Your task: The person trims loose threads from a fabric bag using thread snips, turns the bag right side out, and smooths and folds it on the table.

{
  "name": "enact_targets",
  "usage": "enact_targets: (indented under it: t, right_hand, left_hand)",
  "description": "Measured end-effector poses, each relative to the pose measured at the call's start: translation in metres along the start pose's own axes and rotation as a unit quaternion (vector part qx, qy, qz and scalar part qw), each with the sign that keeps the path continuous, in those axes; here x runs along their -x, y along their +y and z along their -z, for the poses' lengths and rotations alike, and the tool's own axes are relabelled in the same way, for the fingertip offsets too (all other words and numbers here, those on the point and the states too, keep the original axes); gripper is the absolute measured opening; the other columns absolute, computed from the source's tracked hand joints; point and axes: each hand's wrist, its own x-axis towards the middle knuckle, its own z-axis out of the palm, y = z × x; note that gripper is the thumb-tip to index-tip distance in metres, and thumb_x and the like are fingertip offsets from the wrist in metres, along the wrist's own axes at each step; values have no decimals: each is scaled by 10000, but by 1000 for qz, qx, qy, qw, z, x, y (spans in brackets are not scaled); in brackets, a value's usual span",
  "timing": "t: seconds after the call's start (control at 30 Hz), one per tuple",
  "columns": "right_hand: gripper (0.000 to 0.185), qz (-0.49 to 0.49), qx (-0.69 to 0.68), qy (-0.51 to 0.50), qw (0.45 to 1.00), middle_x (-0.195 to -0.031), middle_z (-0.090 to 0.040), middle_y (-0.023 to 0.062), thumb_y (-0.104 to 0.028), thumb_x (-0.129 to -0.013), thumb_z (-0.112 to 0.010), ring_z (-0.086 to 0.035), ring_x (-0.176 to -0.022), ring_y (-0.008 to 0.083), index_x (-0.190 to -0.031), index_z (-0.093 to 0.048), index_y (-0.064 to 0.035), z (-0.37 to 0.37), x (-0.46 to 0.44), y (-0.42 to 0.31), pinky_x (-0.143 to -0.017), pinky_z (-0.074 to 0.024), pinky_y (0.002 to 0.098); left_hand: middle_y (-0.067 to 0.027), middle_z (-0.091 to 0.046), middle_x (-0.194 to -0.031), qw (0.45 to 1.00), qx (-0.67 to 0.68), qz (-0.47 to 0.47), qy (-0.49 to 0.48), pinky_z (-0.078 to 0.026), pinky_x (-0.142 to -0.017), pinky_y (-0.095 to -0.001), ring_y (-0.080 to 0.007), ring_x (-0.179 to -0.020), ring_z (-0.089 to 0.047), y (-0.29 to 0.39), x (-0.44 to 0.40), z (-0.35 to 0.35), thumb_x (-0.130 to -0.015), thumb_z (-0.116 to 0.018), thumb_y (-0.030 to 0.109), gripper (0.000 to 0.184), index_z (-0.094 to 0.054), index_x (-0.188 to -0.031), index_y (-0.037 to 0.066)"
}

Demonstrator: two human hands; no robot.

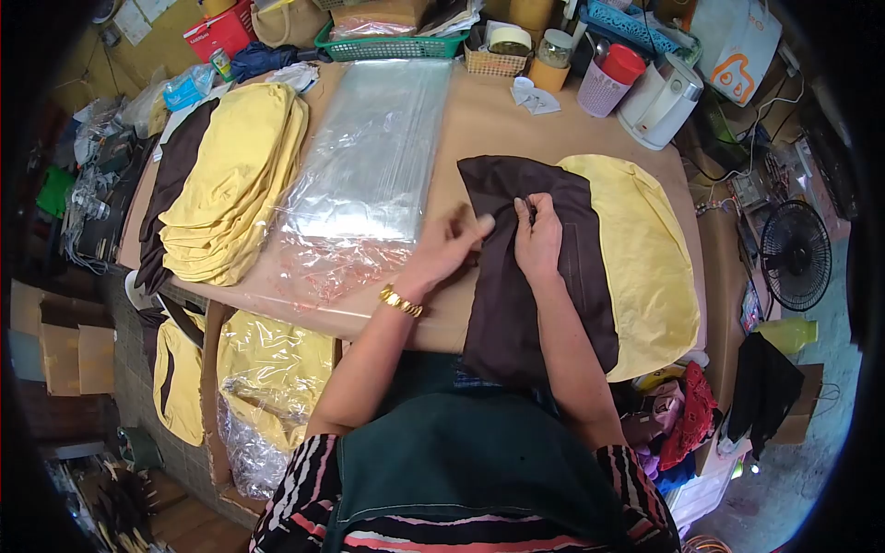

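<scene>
Piece being handled: two-tone cloth (pixel 650 267), dark side toward the table's middle, yellow side toward the right edge. It lies spread at the front right corner of the table (pixel 507 106), its near end past the front edge.

Left hand (pixel 447 253): open, thumb apart from the fingers, at the cloth's dark outer edge. Not gripping as far as I can see; contact unclear.
Right hand (pixel 539 235): fingers curled, tips close together over the dark side. Can't tell whether a fold is pinched.

State of work, my read: this cloth is flat, unfolded and has no plastic on it. A tall stack (pixel 230 180) of similar yellow and dark pieces sits by the left edge, also uncovered apart from some plastic film at its side. Yellow pieces under clear plastic (pixel 267 355) lie in a box (pixel 213 396) below the front edge, so some look wrapped. Counts not readable.

Edges and room: clear sleeves (pixel 378 138) run from the far edge almost to the front edge, beside the stack. Bare strip of table between sleeves and cloth, so some side room. Tight on the right: yellow side reaches almost to the edge. Kettle (pixel 659 101) stands at the far right corner, beyond the cloth.
</scene>
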Motion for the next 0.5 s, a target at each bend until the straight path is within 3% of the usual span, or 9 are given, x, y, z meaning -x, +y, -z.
enact_targets:
  t: [0.07, 0.2, 0.33, 0.4, 0.43, 0.5]
  right_hand:
    - [191, 14, 2, 39, 999, -841, -624, 236, -134, -928, -625, -613, -786, 423, -963, -516, 18, -2, -2, 10, -687, -481, 431]
    - [208, -17, -18, 106, 994, -844, -628, 236, -176, -959, -592, -617, -788, 422, -970, -505, 13, 7, -9, 20, -683, -482, 425]
    - [218, -39, -19, 104, 994, -873, -642, 234, -201, -965, -591, -634, -810, 404, -986, -503, -3, 7, -11, 14, -686, -485, 415]
    - [272, -75, -82, 29, 993, -885, -654, 225, -259, -941, -629, -652, -814, 379, -1028, -517, -27, 8, -10, 9, -683, -494, 411]
    - [272, -74, -83, 29, 993, -885, -654, 225, -259, -941, -629, -652, -814, 379, -1028, -517, -27, 7, -9, 8, -683, -494, 411]
    - [344, 46, 80, 27, 995, -883, -673, 173, -304, -898, -678, -669, -785, 329, -1079, -532, -50, 7, -7, 6, -661, -505, 405]
  left_hand:
    - [-48, -685, -874, 977, -40, 41, -206, -477, -689, -227, -80, -741, -591, -39, -15, -1, -974, -561, 371, 406, -666, -1010, -19]
    - [-47, -675, -839, 984, -70, 56, -156, -483, -667, -243, -97, -708, -597, -26, -15, 27, -976, -545, 393, 422, -678, -947, -7]
    - [-59, -668, -885, 976, 81, 173, -102, -491, -636, -258, -127, -696, -602, -7, -15, 35, -990, -482, 456, 475, -654, -1040, 17]
    - [-58, -651, -948, 964, 112, 212, -117, -492, -644, -265, -128, -731, -599, 3, -10, 21, -984, -463, 511, 537, -619, -1147, 24]
    - [-54, -643, -998, 965, 89, 206, -134, -494, -673, -274, -116, -780, -595, 4, -9, 8, -965, -484, 547, 592, -609, -1171, 6]
    - [-38, -654, -1007, 985, 38, 119, -122, -487, -688, -241, -95, -783, -591, -5, -21, -6, -956, -589, 410, 481, -602, -1183, -14]
